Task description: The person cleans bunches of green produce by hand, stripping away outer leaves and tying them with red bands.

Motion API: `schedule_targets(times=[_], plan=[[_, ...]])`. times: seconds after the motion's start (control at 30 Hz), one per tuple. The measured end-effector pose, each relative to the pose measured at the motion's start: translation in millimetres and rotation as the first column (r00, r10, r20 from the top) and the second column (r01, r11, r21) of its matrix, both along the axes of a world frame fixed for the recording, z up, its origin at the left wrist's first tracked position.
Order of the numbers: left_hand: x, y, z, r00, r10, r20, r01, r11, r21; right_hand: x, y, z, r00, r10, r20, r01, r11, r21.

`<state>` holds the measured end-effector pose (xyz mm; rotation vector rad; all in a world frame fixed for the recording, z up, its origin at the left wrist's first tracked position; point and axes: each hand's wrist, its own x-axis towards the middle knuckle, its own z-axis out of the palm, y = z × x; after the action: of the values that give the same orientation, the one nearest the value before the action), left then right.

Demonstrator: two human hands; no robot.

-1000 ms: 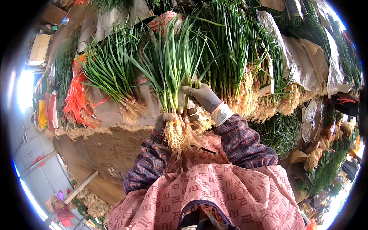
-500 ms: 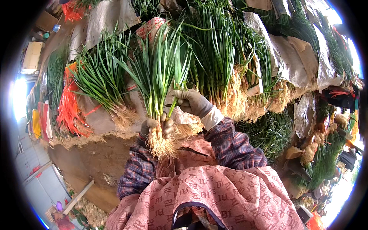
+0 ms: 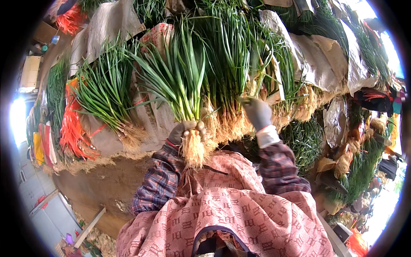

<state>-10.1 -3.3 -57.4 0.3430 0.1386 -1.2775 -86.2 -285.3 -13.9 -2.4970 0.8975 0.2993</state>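
Head view: the gloved left hand (image 3: 187, 131) is closed around the lower stems of a bunch of green onions (image 3: 183, 99), its fingers clamped just above the pale roots. The bunch stands roughly upright in front of the person — roots toward the near side, long leaves fanning toward the far side and leaning a little left.

The gloved right hand (image 3: 257, 113) is apart from the bunch, to its right, close to the roots of a row of green onions (image 3: 229, 64) lying farther off. This hand is blurred, and I cannot tell whether its fingers are apart or grip a stalk.

Left of the held bunch, a smaller pile of green onions (image 3: 105, 88) lies on grey-brown sheeting (image 3: 102, 137), roots pointing to the near right. Beyond its left side hang orange-red plastic strips (image 3: 73, 128). On the far right, pale sheets (image 3: 327, 60) lie over more greens. Near the right hand and lower down is a heap of loose green leaves (image 3: 305, 139). Plaid sleeves (image 3: 282, 169) and a pink patterned apron (image 3: 239, 214) — the person's own — fill the near side.
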Motion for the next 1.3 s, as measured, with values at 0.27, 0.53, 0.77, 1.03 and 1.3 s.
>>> schedule_targets(times=[0.27,0.53,0.77,1.03,1.3], plan=[[-3,-24,22,0.993,-0.003,-0.12,0.009,0.999,0.049,-16,-19,-22,0.931,-0.33,0.159,0.133,0.709,0.693],[-11,-33,14,0.943,-0.155,0.294,0.016,0.905,0.426,-10,-5,17,0.904,-0.379,0.197,-0.113,0.233,0.966],[-17,-33,19,0.998,-0.008,-0.065,0.018,0.987,0.158,4,41,-17,0.879,0.073,0.472,-0.263,0.899,0.351],[-11,-22,35,0.982,0.033,-0.185,-0.025,0.999,0.046,-40,-59,8,0.572,-0.771,0.28,0.029,0.36,0.932],[-6,-16,32,0.989,0.022,-0.149,-0.016,0.999,0.043,-216,-220,48,0.256,-0.894,0.369,0.29,0.435,0.852]])
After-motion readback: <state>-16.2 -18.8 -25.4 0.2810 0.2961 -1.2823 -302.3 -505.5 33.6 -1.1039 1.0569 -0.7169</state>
